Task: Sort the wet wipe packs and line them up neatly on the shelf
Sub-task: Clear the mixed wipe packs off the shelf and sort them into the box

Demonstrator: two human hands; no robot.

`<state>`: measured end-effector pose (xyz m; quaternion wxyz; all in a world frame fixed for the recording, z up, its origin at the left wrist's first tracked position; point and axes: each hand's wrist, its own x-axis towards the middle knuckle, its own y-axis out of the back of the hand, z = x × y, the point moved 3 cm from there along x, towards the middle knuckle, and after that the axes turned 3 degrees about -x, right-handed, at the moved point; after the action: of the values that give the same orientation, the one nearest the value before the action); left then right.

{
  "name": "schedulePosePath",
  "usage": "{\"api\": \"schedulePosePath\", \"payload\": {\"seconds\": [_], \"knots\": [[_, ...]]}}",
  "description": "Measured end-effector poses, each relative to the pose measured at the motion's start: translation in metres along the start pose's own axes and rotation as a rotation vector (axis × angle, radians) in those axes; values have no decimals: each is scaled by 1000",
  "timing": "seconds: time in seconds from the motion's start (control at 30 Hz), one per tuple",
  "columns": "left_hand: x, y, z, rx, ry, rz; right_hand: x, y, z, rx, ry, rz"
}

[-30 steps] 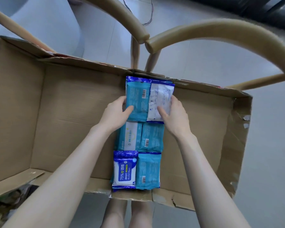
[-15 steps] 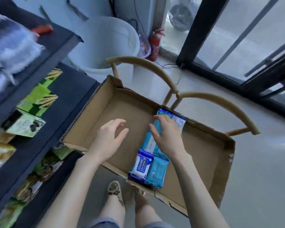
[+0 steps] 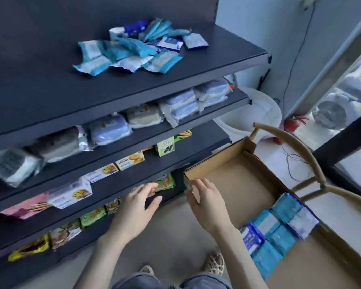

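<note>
Left hand (image 3: 138, 207) and right hand (image 3: 206, 203), both loose-fingered and empty, beside a cardboard box (image 3: 238, 184).
Wet wipe packs (image 3: 279, 230) lie in rows inside the box; a loose heap (image 3: 133, 51) sits on the shelf (image 3: 175, 80) above it.

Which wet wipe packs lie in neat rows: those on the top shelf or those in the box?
The packs in the box lie flat in two straight rows. Those on the top shelf form a loose, overlapping heap.

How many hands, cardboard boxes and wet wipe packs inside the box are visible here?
Hands: 2, the left hand and the right hand
Cardboard box: 1
Wet wipe packs in the box: 6
Total: 9
The pile on the top shelf is too jumbled to count.
</note>
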<state>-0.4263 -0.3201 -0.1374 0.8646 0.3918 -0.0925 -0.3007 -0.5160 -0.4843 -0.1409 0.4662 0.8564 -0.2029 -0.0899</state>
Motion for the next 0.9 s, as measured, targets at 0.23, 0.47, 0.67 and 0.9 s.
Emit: {"api": "schedulePosePath", "payload": {"seconds": [0.23,0.47,0.67,0.9], "knots": [[-6,103,-62,42,4,150,38,-29,-107,14,137,-8],[56,182,-58,6,-119,312,122,0,-172,13,218,100],[149,223,-45,-44,-206,379,219,26,-190,14,223,185],[270,240,-42,222,-80,365,336,37,-188,-17,223,177]]}}
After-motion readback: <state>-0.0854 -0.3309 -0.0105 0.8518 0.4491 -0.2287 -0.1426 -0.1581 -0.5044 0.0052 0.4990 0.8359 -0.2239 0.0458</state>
